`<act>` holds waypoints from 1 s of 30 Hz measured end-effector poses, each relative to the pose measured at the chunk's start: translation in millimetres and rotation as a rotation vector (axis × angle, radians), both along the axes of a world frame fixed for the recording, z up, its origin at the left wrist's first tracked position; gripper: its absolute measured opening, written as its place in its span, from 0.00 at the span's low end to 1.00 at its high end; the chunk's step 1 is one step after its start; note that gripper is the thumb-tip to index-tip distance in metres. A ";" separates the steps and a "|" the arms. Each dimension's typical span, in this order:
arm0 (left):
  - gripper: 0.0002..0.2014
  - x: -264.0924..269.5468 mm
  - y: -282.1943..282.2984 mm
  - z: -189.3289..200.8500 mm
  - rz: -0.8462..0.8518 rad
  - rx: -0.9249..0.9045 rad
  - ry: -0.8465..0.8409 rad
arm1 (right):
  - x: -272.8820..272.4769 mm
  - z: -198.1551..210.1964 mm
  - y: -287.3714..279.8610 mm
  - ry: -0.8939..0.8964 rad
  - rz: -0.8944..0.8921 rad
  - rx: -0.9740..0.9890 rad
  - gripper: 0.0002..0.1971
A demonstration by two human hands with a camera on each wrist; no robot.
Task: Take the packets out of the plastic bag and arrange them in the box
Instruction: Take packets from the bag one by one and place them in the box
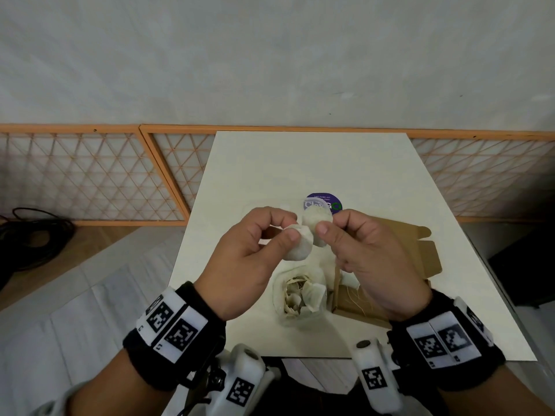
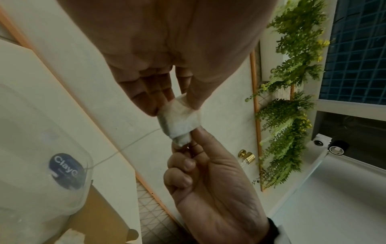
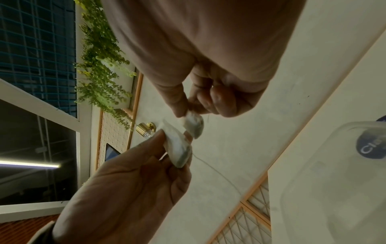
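Both hands are raised above the white table point(image 1: 300, 163), each pinching a small white packet between thumb and fingertips; the left hand point(image 1: 249, 259) holds the left packet point(image 1: 297, 244), the right hand point(image 1: 378, 259) holds the right packet point(image 1: 316, 223), and the two packets touch; a thin thread point(image 3: 217, 171) trails from them; below the hands the plastic bag point(image 1: 300, 295) lies open on the table with more packets point(image 1: 295, 297) heaped inside; just beside it the brown cardboard box point(image 1: 420, 256) stands with flaps open, its contents mostly hidden by the right hand; a clear container with a purple label point(image 1: 326, 201) sits beyond.
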State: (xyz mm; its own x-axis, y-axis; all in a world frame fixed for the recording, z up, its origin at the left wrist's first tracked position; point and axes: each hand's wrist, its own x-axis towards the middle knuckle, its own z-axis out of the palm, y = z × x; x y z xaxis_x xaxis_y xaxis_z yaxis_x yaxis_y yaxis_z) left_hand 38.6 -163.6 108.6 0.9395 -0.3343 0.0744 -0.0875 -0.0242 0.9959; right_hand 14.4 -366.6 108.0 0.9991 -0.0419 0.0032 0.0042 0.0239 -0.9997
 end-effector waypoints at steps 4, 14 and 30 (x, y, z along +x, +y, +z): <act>0.08 2.6 -3.0 1.8 -0.044 -0.010 -0.030 | -4.4 5.7 1.6 -0.002 0.019 -0.039 0.10; 0.07 0.7 -9.7 9.8 -0.071 -0.110 -0.021 | -5.0 2.6 5.4 -0.130 0.038 -0.077 0.08; 0.08 5.2 11.3 -9.6 0.087 0.023 0.014 | 21.7 -83.8 -16.1 0.279 0.435 -1.259 0.22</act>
State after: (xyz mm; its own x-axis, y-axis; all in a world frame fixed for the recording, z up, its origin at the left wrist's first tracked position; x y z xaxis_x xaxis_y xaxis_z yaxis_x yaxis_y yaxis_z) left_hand 43.8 -152.4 99.1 0.9660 -0.2525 0.0547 -0.0704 -0.0537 0.9961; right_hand 36.1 -382.7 24.2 0.9043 0.1558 -0.3975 0.0266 -0.9498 -0.3117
